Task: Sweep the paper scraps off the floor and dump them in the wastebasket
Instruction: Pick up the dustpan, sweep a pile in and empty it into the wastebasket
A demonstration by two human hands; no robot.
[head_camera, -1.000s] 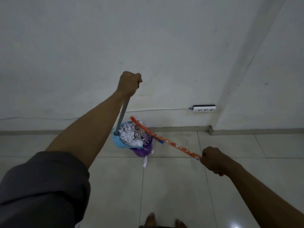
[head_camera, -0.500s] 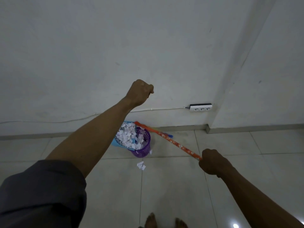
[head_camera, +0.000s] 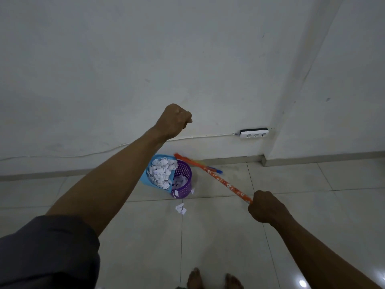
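Two bare feet (head_camera: 193, 278) stand on the pale tiled floor (head_camera: 218, 236); a dark grey sleeve (head_camera: 41, 251) covers the left upper arm. The right hand (head_camera: 264, 207) is closed round the orange flower-printed broom handle (head_camera: 227, 184), which slants away toward the wall. A few loose white paper scraps (head_camera: 180, 208) lie on the tile just in front of the purple perforated plastic wastebasket (head_camera: 185, 186). The blue plastic dustpan (head_camera: 161, 157) hangs tilted over the basket's left rim, heaped with scraps, some already inside. The left hand (head_camera: 177, 119) is a tight raised fist; I judge that it grips the pan's shaft, though the forearm hides that. Behind, a white power strip (head_camera: 254, 133) and its thin white cable (head_camera: 104, 151) run along the wall.

The risks: the pan overlaps only part of the narrow mouth, so a hasty tip may spill more paper down the near side; the light basket may topple if pan or broom knocks it.
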